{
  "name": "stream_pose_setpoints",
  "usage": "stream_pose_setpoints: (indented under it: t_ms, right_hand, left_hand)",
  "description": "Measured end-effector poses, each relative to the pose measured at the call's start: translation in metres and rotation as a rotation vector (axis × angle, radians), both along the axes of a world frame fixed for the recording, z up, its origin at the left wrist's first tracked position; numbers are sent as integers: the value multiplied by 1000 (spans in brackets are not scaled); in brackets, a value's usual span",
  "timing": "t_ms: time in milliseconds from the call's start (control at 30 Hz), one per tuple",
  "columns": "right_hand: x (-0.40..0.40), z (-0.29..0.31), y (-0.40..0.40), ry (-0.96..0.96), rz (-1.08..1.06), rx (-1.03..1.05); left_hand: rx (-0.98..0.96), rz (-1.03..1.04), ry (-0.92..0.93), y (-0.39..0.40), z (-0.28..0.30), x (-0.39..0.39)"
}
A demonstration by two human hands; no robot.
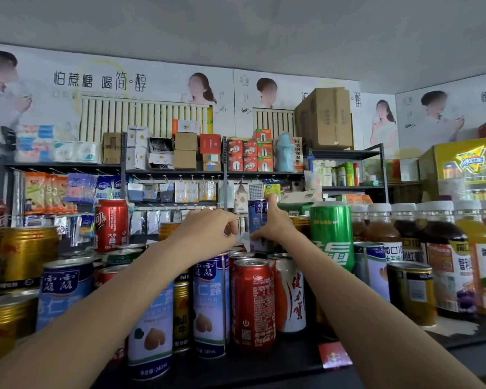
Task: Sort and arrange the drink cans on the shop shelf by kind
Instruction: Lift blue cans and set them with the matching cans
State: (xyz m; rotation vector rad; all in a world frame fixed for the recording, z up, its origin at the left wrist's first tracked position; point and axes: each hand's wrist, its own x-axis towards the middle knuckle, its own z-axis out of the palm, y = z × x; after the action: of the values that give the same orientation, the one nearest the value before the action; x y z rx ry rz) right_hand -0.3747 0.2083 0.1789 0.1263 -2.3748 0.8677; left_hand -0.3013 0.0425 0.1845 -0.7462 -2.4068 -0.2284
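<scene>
My right hand grips a blue almond-drink can lifted above the back row of cans. My left hand hovers just left of it, its fingers curled down over the can tops; what they touch is hidden. In front stand more blue almond-drink cans, a red Coke can, a white and orange can, a slim gold Red Bull can and a large green Sprite can. A red cola can stands raised at the back left.
Gold cans crowd the left. Juice bottles with white caps line the right, with a gold can before them. The dark shelf carries a red price tag at its front edge. Goods racks stand behind.
</scene>
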Motion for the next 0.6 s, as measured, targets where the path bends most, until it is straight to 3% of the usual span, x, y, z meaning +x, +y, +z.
stream_pose_setpoints:
  t_ms: [200, 433, 533, 600]
  right_hand:
    - [11, 8, -5, 29, -73, 125]
    - [90, 38, 17, 369, -262, 455]
    - [119, 50, 52, 174, -372, 561]
    - [130, 45, 69, -50, -279, 554]
  left_hand:
    - [3, -11, -20, 8, -1, 0]
    - [-1, -62, -9, 23, 0, 7]
    - [-21, -109, -17, 38, -5, 13]
    - [-5, -135, -24, 51, -9, 19]
